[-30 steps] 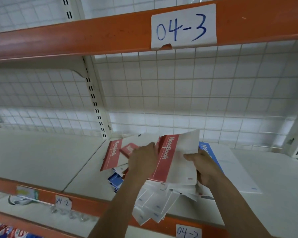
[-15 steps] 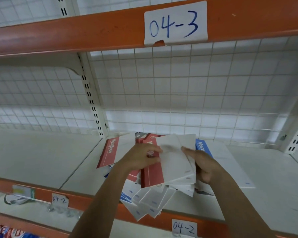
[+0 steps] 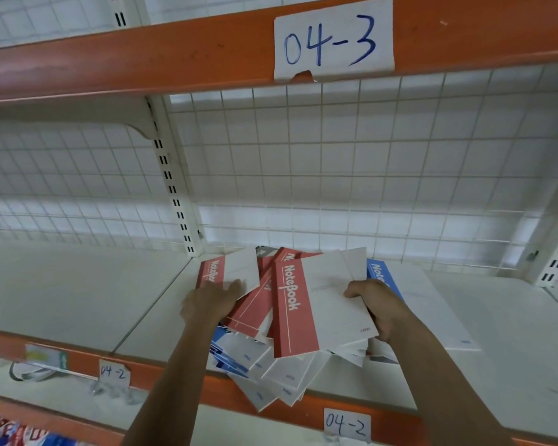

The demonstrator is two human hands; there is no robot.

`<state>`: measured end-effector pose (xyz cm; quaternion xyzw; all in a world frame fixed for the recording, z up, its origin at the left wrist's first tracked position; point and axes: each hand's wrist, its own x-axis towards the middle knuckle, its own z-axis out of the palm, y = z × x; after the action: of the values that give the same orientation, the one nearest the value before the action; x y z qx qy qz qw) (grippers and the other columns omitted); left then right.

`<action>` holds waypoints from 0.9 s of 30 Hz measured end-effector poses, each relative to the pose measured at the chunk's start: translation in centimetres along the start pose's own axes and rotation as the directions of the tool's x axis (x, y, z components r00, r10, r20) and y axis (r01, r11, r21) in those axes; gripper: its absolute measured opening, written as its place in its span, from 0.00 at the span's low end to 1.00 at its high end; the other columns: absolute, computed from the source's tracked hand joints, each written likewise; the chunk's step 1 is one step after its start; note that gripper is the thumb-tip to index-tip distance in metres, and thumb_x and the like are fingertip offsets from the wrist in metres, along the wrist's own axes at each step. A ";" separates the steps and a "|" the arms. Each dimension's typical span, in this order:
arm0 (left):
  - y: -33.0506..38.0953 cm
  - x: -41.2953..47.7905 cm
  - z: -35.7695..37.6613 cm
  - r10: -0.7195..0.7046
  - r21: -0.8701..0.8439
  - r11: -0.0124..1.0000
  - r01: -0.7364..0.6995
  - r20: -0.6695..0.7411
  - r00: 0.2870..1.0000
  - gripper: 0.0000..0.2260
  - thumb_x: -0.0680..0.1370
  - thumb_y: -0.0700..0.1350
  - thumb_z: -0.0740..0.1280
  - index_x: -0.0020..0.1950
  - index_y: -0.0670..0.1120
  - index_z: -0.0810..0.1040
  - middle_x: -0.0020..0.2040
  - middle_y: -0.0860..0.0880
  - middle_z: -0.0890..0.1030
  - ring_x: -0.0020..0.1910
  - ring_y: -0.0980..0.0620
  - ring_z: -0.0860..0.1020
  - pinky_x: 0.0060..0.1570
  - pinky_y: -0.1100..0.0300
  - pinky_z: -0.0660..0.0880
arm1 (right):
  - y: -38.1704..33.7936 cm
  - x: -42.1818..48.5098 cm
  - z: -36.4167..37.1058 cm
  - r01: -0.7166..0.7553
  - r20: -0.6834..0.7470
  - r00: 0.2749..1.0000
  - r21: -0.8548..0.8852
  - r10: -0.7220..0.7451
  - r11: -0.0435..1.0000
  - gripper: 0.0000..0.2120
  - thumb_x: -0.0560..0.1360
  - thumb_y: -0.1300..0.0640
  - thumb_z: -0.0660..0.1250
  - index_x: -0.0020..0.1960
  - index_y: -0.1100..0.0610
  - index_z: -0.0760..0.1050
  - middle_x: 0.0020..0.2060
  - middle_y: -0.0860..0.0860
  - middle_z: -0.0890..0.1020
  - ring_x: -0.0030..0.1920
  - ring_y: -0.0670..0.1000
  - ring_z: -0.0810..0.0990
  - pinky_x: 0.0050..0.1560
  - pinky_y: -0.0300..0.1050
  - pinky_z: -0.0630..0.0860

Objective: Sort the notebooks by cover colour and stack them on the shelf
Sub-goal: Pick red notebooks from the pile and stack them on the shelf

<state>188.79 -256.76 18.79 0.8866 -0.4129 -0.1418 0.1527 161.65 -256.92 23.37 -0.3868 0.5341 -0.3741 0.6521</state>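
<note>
Head view: a mixed pile (image 3: 271, 365) of notebooks sits low centre of the frame on the shelf (image 3: 78, 300), with its lower books fanned out past the front edge. The right hand (image 3: 379, 312) is clamped on the right edge of the top red notebook (image 3: 303, 313), thumb over the cover and fingers under. The left hand (image 3: 211, 302) is blurred; it lies with fingers fairly straight, pressing on other red covers at the left of the pile. A blue notebook (image 3: 380, 273) lies flat just behind the right hand. The step looks like pulling the reds out of the mix. Best to pin the pile with the left hand and lift the red notebook rather than drag it, so the overhanging books are not pulled off. Then lay it well apart from the blue notebook, edges squared
</note>
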 end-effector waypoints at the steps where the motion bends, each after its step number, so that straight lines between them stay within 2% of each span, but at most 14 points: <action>1: 0.2 -0.4 -0.1 0.025 0.033 0.999 -0.025 -0.023 0.999 0.30 0.74 0.69 0.54 0.56 0.43 0.73 0.49 0.45 0.78 0.50 0.46 0.77 0.50 0.53 0.71 | -0.1 0.0 0.0 0.000 -0.001 1.000 -0.009 0.000 1.000 0.08 0.73 0.66 0.62 0.50 0.56 0.71 0.45 0.58 0.79 0.43 0.58 0.79 0.40 0.48 0.76; 3: 0.9 -1.3 -0.9 0.032 0.136 0.991 -0.012 -0.148 0.989 0.27 0.75 0.65 0.58 0.57 0.42 0.73 0.52 0.43 0.76 0.51 0.45 0.76 0.49 0.54 0.72 | -0.2 -0.1 0.1 0.002 -0.002 1.000 -0.024 -0.002 1.000 0.09 0.73 0.66 0.63 0.51 0.56 0.70 0.45 0.58 0.79 0.44 0.58 0.79 0.39 0.48 0.76; 5: 1.8 -2.3 -2.2 0.036 0.133 0.991 0.002 -0.282 0.959 0.22 0.77 0.54 0.64 0.63 0.40 0.68 0.57 0.37 0.72 0.55 0.41 0.74 0.50 0.52 0.74 | -0.2 -0.2 0.1 0.002 0.000 1.000 -0.028 -0.002 1.000 0.09 0.73 0.66 0.63 0.51 0.56 0.70 0.45 0.58 0.79 0.44 0.58 0.79 0.39 0.48 0.76; 8: 3.5 -3.8 -4.2 0.055 -0.163 0.975 -0.148 -0.473 0.879 0.20 0.79 0.42 0.62 0.68 0.37 0.63 0.56 0.34 0.72 0.51 0.36 0.77 0.43 0.49 0.74 | -0.3 -0.5 0.1 0.001 0.005 1.000 -0.025 -0.001 1.000 0.08 0.74 0.66 0.62 0.49 0.56 0.70 0.44 0.58 0.79 0.43 0.57 0.79 0.39 0.48 0.76; 11: 5.0 -4.6 -5.3 0.011 -0.383 0.872 -0.306 -0.610 0.793 0.15 0.81 0.41 0.56 0.66 0.39 0.69 0.56 0.38 0.75 0.50 0.37 0.77 0.44 0.52 0.71 | -0.2 -0.6 0.0 0.010 -0.006 1.000 -0.010 -0.010 1.000 0.09 0.74 0.65 0.63 0.53 0.58 0.71 0.45 0.58 0.79 0.43 0.57 0.79 0.39 0.48 0.75; 14: 6.1 -4.8 -5.2 0.047 -0.585 0.730 -0.354 -0.473 0.880 0.12 0.81 0.43 0.54 0.57 0.39 0.73 0.50 0.43 0.78 0.49 0.41 0.79 0.49 0.49 0.77 | 0.0 -0.9 -0.2 0.046 0.014 0.999 0.090 -0.047 0.995 0.13 0.74 0.66 0.60 0.57 0.58 0.72 0.45 0.58 0.80 0.42 0.57 0.79 0.37 0.47 0.74; 16: 6.5 -5.7 -4.1 0.185 -0.515 0.783 -0.349 -0.343 0.921 0.13 0.81 0.44 0.54 0.54 0.39 0.75 0.47 0.44 0.79 0.47 0.42 0.80 0.45 0.54 0.77 | -0.1 -1.0 -0.4 0.099 0.044 0.993 0.179 -0.109 0.979 0.15 0.74 0.68 0.58 0.57 0.56 0.74 0.45 0.57 0.81 0.43 0.57 0.79 0.38 0.47 0.75; 18: 6.8 -6.7 -2.1 0.339 -0.389 0.822 -0.416 -0.254 0.906 0.13 0.82 0.45 0.55 0.54 0.41 0.76 0.45 0.47 0.80 0.43 0.47 0.80 0.42 0.58 0.75 | -0.4 -1.3 -0.4 0.154 0.070 0.982 0.257 -0.177 0.954 0.15 0.73 0.70 0.55 0.51 0.56 0.75 0.40 0.55 0.82 0.40 0.57 0.80 0.37 0.47 0.77; 20: 7.3 -7.5 -0.3 0.406 -0.414 0.792 -0.449 -0.193 0.894 0.11 0.82 0.46 0.55 0.56 0.44 0.75 0.47 0.48 0.81 0.40 0.52 0.80 0.40 0.58 0.77 | -0.7 -1.6 -0.5 0.197 0.075 0.972 0.248 -0.222 0.948 0.15 0.73 0.69 0.55 0.46 0.56 0.78 0.38 0.54 0.83 0.37 0.56 0.81 0.38 0.47 0.77; 22: 8.0 -8.1 0.3 0.418 -0.480 0.761 -0.436 -0.153 0.896 0.11 0.83 0.45 0.55 0.60 0.44 0.72 0.50 0.47 0.81 0.40 0.53 0.80 0.35 0.63 0.76 | -1.0 -2.0 -0.7 0.247 0.060 0.963 0.208 -0.265 0.946 0.16 0.75 0.66 0.56 0.42 0.53 0.80 0.41 0.55 0.84 0.38 0.56 0.82 0.42 0.49 0.77; 23: 8.5 -8.4 0.4 0.422 -0.506 0.744 -0.436 -0.151 0.894 0.11 0.83 0.45 0.54 0.61 0.44 0.71 0.52 0.47 0.80 0.41 0.53 0.79 0.34 0.65 0.75 | -1.0 -2.0 -0.9 0.256 0.060 0.959 0.224 -0.276 0.940 0.15 0.77 0.62 0.56 0.44 0.52 0.81 0.44 0.56 0.84 0.41 0.56 0.82 0.44 0.50 0.78; 25: 9.7 -9.5 0.5 0.445 -0.537 0.691 -0.485 -0.213 0.870 0.10 0.83 0.44 0.54 0.61 0.44 0.70 0.52 0.47 0.80 0.43 0.52 0.80 0.37 0.65 0.76 | -1.4 -2.7 -1.4 0.256 0.026 0.963 0.217 -0.268 0.942 0.14 0.80 0.47 0.56 0.54 0.51 0.78 0.50 0.54 0.83 0.48 0.56 0.82 0.47 0.51 0.78; 26: 10.3 -10.2 0.6 0.463 -0.543 0.657 -0.523 -0.258 0.848 0.11 0.83 0.44 0.55 0.62 0.44 0.71 0.52 0.47 0.80 0.44 0.52 0.80 0.39 0.64 0.77 | -1.6 -2.8 -2.0 0.305 -0.012 0.952 0.156 -0.307 0.940 0.16 0.78 0.44 0.58 0.60 0.51 0.74 0.51 0.51 0.82 0.51 0.54 0.81 0.47 0.50 0.78; 27: 10.9 -10.8 0.8 0.481 -0.548 0.620 -0.562 -0.300 0.824 0.11 0.83 0.43 0.55 0.63 0.44 0.71 0.53 0.47 0.80 0.45 0.52 0.80 0.41 0.64 0.77 | -1.9 -2.9 -2.8 0.393 -0.043 0.919 0.037 -0.392 0.919 0.17 0.77 0.46 0.61 0.64 0.51 0.71 0.53 0.49 0.80 0.53 0.53 0.80 0.47 0.47 0.78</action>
<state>174.27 -255.17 23.67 0.6352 -0.5727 -0.1625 0.4921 158.33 -255.42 25.86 -0.4648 0.4485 -0.5156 0.5629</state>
